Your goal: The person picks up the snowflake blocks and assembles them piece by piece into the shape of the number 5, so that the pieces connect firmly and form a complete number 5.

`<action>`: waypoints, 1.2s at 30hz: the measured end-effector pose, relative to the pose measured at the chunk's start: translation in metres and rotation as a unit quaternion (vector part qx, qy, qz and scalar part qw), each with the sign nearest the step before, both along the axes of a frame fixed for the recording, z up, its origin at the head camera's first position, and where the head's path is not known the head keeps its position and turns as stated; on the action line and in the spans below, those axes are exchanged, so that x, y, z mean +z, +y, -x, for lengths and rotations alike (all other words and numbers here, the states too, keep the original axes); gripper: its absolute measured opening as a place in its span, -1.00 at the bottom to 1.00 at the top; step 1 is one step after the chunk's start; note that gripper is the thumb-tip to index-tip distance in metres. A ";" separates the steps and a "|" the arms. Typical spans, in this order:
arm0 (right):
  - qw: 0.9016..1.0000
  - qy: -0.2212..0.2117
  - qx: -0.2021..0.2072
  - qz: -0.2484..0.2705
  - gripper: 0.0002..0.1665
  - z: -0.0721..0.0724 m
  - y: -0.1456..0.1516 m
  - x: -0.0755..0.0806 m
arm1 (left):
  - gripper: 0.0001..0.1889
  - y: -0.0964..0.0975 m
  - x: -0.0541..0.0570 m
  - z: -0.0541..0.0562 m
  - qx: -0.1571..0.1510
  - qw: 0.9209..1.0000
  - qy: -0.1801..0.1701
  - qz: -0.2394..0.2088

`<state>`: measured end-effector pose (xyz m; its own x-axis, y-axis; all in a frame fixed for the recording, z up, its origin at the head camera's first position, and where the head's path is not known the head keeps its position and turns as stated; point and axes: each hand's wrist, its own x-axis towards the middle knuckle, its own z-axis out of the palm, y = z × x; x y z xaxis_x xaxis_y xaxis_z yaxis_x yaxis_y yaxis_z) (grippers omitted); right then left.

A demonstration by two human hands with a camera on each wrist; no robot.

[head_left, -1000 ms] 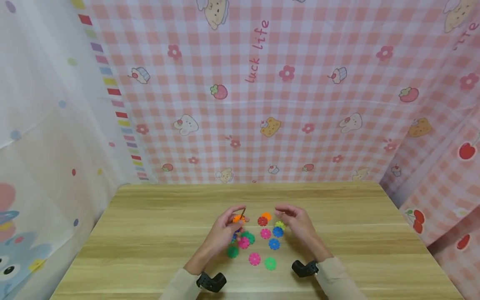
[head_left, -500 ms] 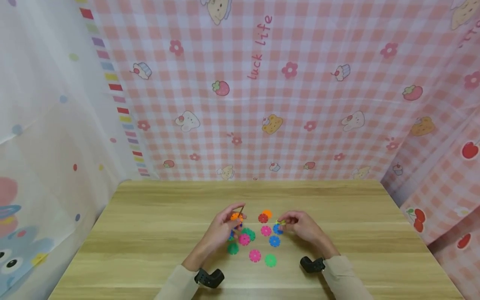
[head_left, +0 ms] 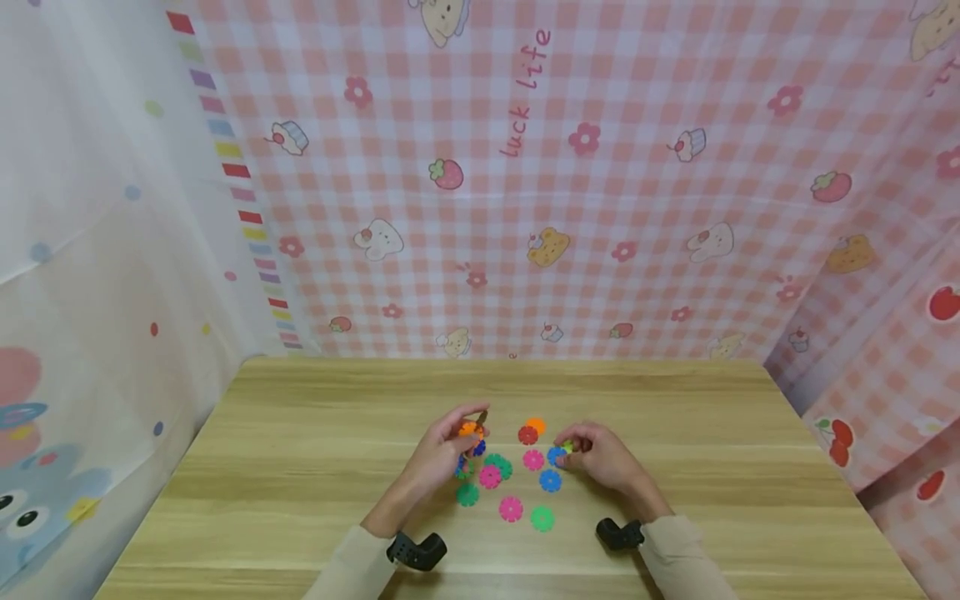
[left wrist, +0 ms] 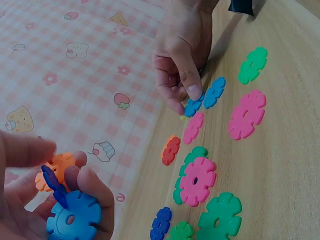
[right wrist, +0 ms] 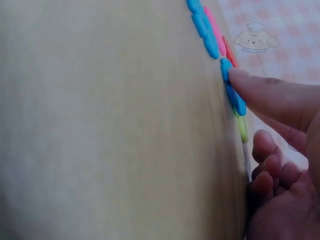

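Blue snowflake disc [head_left: 556,456], a yellow-green one [head_left: 568,447] at its two o'clock, sits under your half-curled right hand [head_left: 600,454]; whether pinched, I can't tell. Toward nine o'clock, your left hand [head_left: 438,452] grips joined discs [left wrist: 59,192]. Likely you're picking up; next needs a secure rim pinch.

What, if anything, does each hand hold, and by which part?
The left hand holds joined discs by the orange disc. The right hand touches a blue disc; gripping cannot be confirmed.
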<state>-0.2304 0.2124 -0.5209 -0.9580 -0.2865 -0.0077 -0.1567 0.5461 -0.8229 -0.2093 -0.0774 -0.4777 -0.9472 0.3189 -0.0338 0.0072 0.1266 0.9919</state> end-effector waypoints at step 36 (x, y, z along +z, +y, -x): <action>0.990 -0.020 -0.029 0.134 -0.73 -0.002 -0.020 0.040 | -0.58 0.012 0.004 0.003 -0.002 1.000 0.017 -0.016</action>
